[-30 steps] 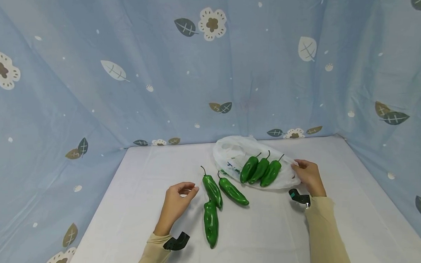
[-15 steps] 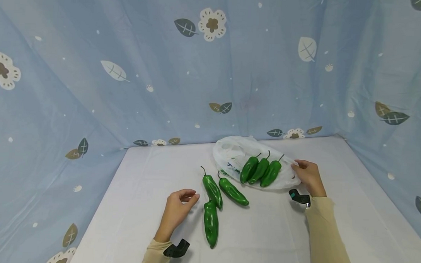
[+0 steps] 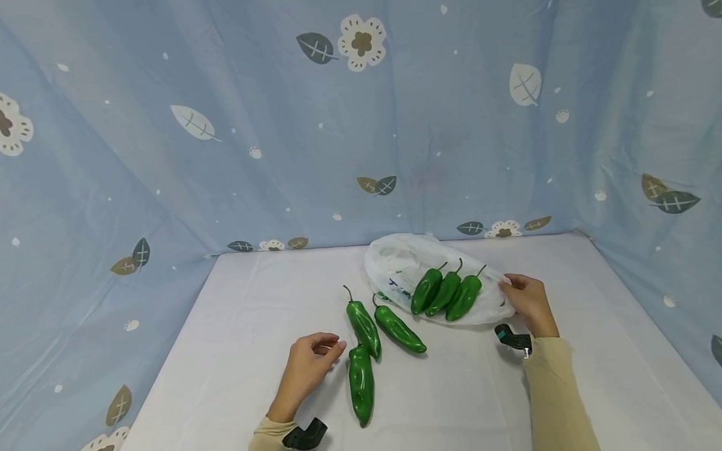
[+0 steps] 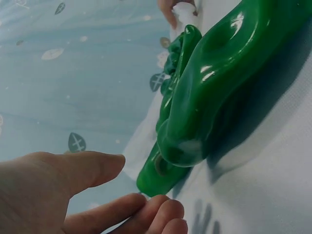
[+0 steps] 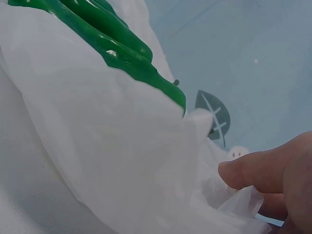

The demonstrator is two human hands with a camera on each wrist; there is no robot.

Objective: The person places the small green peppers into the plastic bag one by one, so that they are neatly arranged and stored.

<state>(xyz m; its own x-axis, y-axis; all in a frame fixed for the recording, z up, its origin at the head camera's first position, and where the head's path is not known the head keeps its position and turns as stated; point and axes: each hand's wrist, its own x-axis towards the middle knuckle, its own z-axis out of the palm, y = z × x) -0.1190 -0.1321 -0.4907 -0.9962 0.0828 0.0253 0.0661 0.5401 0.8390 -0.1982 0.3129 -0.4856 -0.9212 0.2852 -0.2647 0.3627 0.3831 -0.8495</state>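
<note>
Left hand (image 3: 310, 366) shifted nearer loose peppers (image 3: 361, 388) | plastic bag (image 3: 488, 311): three peppers (image 3: 444, 295) atop

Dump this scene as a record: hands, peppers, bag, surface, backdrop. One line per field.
left_hand: left hand beside the loose peppers, holding nothing; thumb and fingers apart
right_hand: right hand pinches the right end of the plastic bag
peppers_total: six, all green
peppers_on_bag: three bagged-side peppers, side by side, stems pointing away from the person
peppers_off_bag: three, left of and nearer than those; one is closest to the person
bag: white, thin, crumpled, printed
surface: white cloth
backdrop: blue curtain, leaf and flower prints
</note>
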